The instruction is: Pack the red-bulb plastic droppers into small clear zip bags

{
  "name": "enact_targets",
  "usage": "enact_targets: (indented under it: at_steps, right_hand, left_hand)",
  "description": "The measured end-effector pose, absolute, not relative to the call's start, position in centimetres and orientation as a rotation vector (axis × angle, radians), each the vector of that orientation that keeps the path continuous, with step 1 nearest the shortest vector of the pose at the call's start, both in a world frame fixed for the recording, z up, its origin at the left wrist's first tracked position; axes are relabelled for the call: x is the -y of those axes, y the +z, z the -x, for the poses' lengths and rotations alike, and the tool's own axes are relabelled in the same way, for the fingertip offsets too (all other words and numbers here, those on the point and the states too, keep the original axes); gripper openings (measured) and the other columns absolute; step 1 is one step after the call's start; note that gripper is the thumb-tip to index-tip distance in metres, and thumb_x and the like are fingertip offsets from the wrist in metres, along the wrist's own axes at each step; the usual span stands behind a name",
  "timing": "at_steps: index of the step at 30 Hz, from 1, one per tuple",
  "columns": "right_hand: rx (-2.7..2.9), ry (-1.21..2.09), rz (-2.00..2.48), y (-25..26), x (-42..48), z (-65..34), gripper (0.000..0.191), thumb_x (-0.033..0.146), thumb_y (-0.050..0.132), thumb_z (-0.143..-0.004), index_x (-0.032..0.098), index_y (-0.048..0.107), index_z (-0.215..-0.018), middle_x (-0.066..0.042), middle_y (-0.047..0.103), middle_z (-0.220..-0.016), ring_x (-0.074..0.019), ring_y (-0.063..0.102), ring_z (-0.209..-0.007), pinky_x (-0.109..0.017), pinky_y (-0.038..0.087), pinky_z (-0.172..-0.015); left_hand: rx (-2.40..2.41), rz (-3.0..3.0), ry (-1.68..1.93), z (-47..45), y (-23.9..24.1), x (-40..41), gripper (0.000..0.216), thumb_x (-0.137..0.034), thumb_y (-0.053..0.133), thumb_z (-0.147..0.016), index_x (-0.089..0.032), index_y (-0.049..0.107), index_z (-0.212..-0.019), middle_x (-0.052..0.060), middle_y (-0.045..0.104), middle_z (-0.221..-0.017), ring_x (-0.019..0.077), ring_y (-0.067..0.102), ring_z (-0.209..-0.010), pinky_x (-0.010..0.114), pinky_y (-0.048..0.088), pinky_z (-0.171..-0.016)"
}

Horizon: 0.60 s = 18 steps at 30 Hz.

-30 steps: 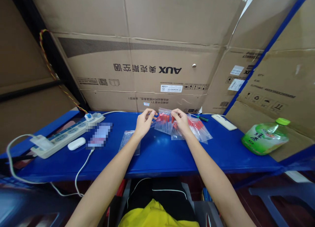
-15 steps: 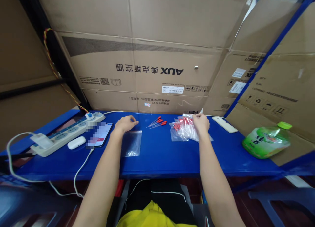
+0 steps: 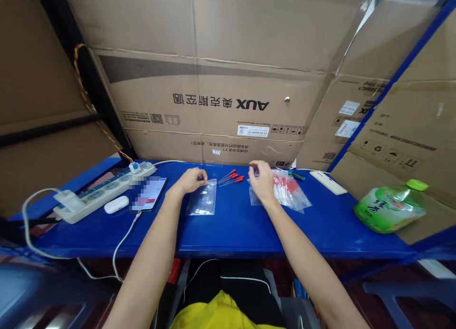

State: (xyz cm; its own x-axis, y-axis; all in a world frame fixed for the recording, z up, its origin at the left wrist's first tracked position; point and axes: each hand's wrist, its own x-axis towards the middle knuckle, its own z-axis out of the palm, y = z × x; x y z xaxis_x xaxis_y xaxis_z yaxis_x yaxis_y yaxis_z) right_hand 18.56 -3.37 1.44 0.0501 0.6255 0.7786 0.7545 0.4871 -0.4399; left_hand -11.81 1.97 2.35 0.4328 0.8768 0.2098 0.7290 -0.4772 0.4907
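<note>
My left hand (image 3: 194, 180) is closed in a pinch on the top edge of a clear zip bag (image 3: 202, 201), which lies flat on the blue table and looks empty. Just right of the bag, several thin clear sticks with red ends (image 3: 233, 178) lie in a small bunch. My right hand (image 3: 262, 181) is beyond that bunch, its thumb and fingers a little apart and nothing visible between them. It partly covers a pile of filled zip bags (image 3: 290, 193), through which more red ends show.
On the left are a power strip (image 3: 107, 191), a white earbud case (image 3: 116, 205) and a phone (image 3: 151, 194) with its cable. A green-handled tool (image 3: 297, 176), a white flat device (image 3: 327, 182) and a green bottle (image 3: 390, 208) are on the right. Cardboard (image 3: 213, 77) walls the back.
My left hand has taken hold of the zip bag and shifted it slightly right and away from me. My right hand has left the filled bags' far edge and moved left toward the red-ended sticks.
</note>
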Motion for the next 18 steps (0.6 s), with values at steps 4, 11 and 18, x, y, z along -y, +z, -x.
enact_targets:
  at_steps: [4,11,18]
  right_hand:
    - [1.920,0.150,1.012,0.4,3.9,-15.6,0.028,0.034,0.053,-0.103,0.022,0.069,-0.124,-0.009,0.074,-0.111,-0.0227,0.067,-0.095,-0.035,0.051,-0.088]
    - [1.915,0.377,1.078,-0.2,4.0,-15.3,0.025,0.041,0.061,-0.100,0.024,0.076,-0.111,-0.004,0.080,-0.098,-0.0238,0.073,-0.084,-0.032,0.049,-0.079]
    - [1.743,0.446,1.134,-0.6,3.2,-15.6,0.029,0.043,0.059,-0.097,0.023,0.081,-0.095,-0.004,0.081,-0.090,-0.0249,0.072,-0.082,-0.035,0.051,-0.080]
  left_hand:
    - [-1.061,-2.536,0.912,9.4,3.3,-0.6,0.017,-0.037,0.068,-0.092,-0.020,0.072,-0.090,0.000,0.060,-0.078,0.0161,0.053,-0.073,0.028,0.036,-0.071]
    - [-0.899,-2.623,0.994,5.5,2.7,1.2,0.008,-0.024,0.059,-0.098,-0.021,0.066,-0.099,-0.001,0.060,-0.082,0.0147,0.053,-0.071,0.027,0.035,-0.067]
    - [-1.039,-2.584,1.097,4.7,2.4,1.7,0.012,-0.031,0.058,-0.100,-0.023,0.066,-0.105,0.001,0.067,-0.092,0.0168,0.061,-0.079,0.028,0.041,-0.072]
